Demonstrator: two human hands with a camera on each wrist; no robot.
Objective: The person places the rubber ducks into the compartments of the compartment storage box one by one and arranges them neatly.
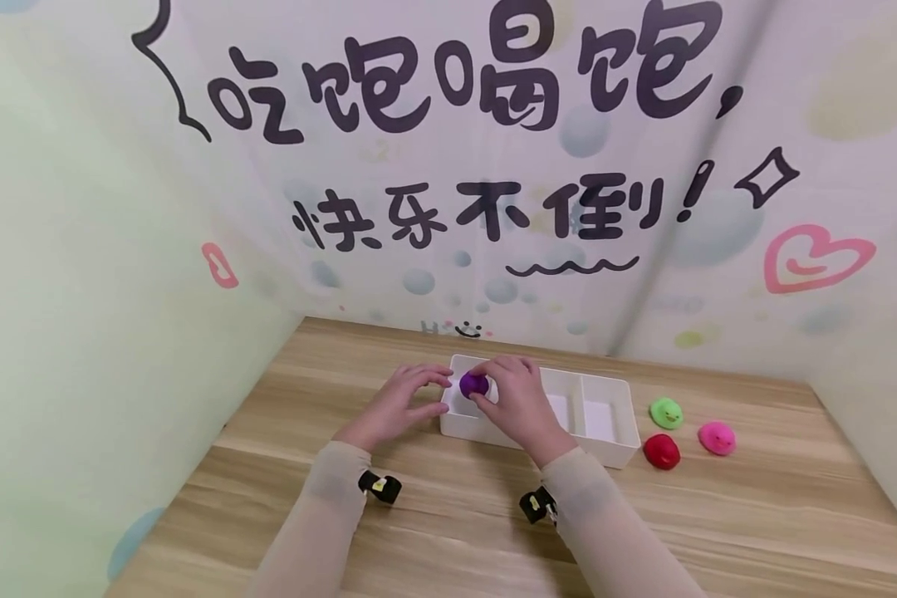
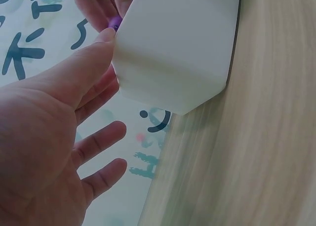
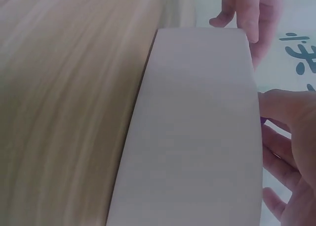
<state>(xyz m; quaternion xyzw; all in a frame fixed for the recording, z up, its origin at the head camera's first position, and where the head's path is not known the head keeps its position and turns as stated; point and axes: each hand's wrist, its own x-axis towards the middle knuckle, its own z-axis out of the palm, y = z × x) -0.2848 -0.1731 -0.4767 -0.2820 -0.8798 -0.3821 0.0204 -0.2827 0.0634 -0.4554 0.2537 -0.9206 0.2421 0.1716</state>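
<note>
A long white divided box [image 1: 473, 428] lies across the wooden table. Over its left-end compartment, my right hand [image 1: 522, 402] pinches a small round purple toy [image 1: 474, 385] between thumb and fingers. My left hand [image 1: 399, 404] is at the box's left end, fingers spread and fairly straight, the thumb by the rim. In the left wrist view the left thumb's tip meets the box's edge, and only a sliver of the purple toy [image 2: 115, 22] shows. The right wrist view has the box's side wall [image 3: 192, 127] hiding most of the toy.
Right of the box lie a green rubber duck [image 1: 666, 413], a pink one [image 1: 717, 438] and a red toy [image 1: 661, 452] close to the box's corner. A printed curtain [image 1: 419, 307] hangs behind the table's back edge.
</note>
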